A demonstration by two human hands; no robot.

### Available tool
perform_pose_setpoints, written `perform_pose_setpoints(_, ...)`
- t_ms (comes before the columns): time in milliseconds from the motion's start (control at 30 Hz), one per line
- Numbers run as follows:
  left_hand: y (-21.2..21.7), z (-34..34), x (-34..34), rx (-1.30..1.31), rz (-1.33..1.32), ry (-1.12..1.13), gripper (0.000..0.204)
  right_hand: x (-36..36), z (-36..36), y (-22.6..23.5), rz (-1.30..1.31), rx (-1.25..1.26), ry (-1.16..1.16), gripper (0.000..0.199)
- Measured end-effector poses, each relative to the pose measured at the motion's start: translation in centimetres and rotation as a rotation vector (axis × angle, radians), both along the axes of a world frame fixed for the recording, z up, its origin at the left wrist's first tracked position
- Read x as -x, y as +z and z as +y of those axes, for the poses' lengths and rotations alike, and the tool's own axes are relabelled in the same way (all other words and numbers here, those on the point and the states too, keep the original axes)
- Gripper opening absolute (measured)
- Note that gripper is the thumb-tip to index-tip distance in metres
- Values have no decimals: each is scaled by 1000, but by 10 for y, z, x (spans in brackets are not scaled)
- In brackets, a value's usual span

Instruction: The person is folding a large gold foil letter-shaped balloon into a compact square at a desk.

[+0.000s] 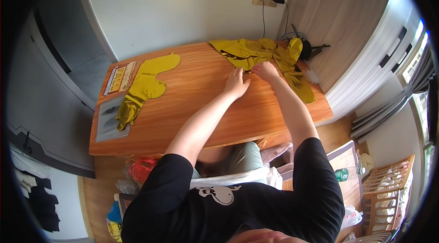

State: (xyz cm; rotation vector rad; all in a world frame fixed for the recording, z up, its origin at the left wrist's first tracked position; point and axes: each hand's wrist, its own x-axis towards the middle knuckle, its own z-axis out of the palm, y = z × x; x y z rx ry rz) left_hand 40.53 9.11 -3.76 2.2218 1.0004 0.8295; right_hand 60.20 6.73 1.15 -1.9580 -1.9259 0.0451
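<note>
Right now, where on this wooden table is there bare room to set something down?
The bare wood between the flat gold foil balloon at left and the hands, left and right. The far right corner is crowded with crumpled gold foil balloons.

Both hands meet at the table's (192, 119) far right, on the crumpled foil balloons (256, 53); another balloon (144, 85) lies far left.

The broad orange-brown wooden table (201, 101) shows smooth, faintly satiny boards with fine grain. At the table's far right corner lies a crumpled heap of yellow-gold foil balloons (256, 53), thin, creased and glossy. Toward the table's left end a flat gold foil balloon shape (144, 87) has the same metallic sheen, partly over a clear, shiny plastic sleeve with grey paper (109, 119).
</note>
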Motion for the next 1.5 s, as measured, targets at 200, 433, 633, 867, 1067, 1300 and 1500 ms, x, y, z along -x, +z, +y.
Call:
perform_pose_setpoints(200,-6,-15,-10,-301,351,84,78,-15,11,11,-9,100,45,26)
perform_pose_setpoints(433,-3,-18,-3,-233,326,80,76,-16,41,59,-8,234,152,28)
perform_pose_setpoints(633,4,-21,-14,-251,397,74,71,-47,69,89,-30,-19,140,23)
perform_pose_setpoints(867,-10,-10,-7,-225,400,87,71,-22,85,154,65,-762,-218,21)
perform_pose_setpoints(1067,-6,-13,-12,-206,409,64,71,-38,88,218,-234,-1043,-207,21)
perform_pose_setpoints(1300,-2,-17,-21,-205,406,36,73,-79,25,339,-503,-1484,-481,20)
perform_pose_setpoints(1500,4,-11,-1,-70,6,39,95,26,-107,335,-629,-1224,-30,9)
